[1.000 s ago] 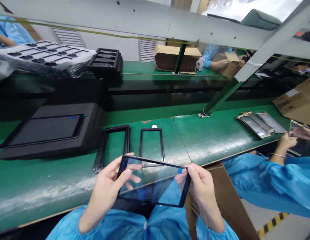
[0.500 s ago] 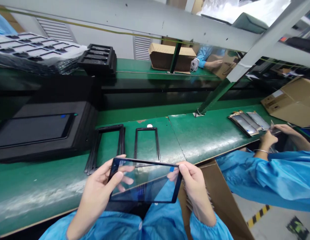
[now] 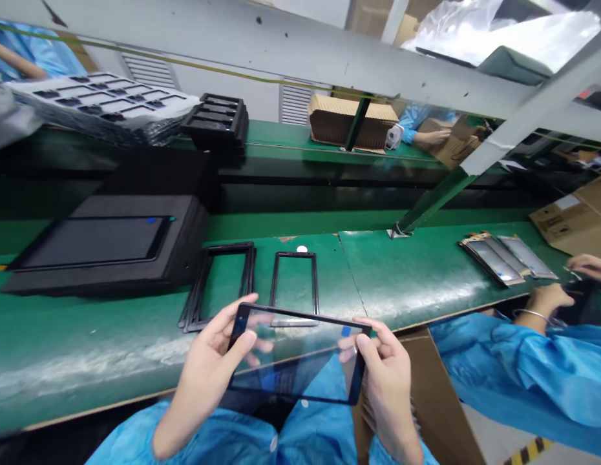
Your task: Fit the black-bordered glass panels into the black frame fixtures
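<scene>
Between my two hands is a clear glass touch panel [image 3: 300, 358] with a black border and a small blue tab near its right end. My left hand [image 3: 218, 358] grips its left end, thumb on the near face and fingers showing through the glass. At the other end, my right hand [image 3: 385, 374] pinches the border near the upper right corner. Just beyond the panel a single thin black frame [image 3: 316, 278] lies on the green bench [image 3: 136, 349]. Left of it sits a small stack of black frames [image 3: 203, 284].
A dark foam stack [image 3: 174, 258] bears another black-bordered panel [image 3: 101, 242] at left. Black trays [image 3: 216, 123] stand on the back shelf. A slanted post [image 3: 431, 200] rises from the bench. At right, a co-worker's hand [image 3: 547, 303] is near several panels [image 3: 494, 258]; an open carton [image 3: 431, 381] is below.
The view has shifted, so the bench items appear farther right. Both hands still hold the panel, now tilted slightly more down to the right. The co-worker's hands have moved.
</scene>
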`<action>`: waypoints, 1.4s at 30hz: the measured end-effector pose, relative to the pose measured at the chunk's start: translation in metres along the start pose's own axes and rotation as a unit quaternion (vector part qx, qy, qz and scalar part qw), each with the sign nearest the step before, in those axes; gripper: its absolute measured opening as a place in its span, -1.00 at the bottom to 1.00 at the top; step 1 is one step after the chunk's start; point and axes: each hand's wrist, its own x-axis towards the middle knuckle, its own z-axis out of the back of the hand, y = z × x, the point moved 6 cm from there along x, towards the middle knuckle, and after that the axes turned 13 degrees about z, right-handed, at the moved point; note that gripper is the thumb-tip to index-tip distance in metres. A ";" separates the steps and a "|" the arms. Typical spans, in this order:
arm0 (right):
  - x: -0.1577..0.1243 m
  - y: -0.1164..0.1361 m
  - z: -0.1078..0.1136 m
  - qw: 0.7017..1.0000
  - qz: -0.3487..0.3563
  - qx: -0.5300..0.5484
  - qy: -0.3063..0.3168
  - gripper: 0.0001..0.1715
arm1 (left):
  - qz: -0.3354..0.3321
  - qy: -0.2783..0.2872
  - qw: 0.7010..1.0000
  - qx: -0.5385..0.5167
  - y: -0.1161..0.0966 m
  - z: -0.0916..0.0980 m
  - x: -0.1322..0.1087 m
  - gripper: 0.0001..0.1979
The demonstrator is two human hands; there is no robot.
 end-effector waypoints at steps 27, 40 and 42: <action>-0.003 0.013 -0.036 0.991 0.014 -0.059 0.122 -0.66 | -0.345 0.146 0.842 0.389 -0.052 -0.069 -0.011 -0.66; 0.022 -0.016 -0.038 0.994 -0.064 0.047 0.074 -0.50 | 0.106 0.197 0.975 -0.008 -0.005 -0.042 0.009 -0.48; 0.021 -0.015 -0.042 0.992 -0.071 0.061 0.087 -0.50 | 0.113 0.193 0.975 -0.021 -0.003 -0.041 0.007 -0.47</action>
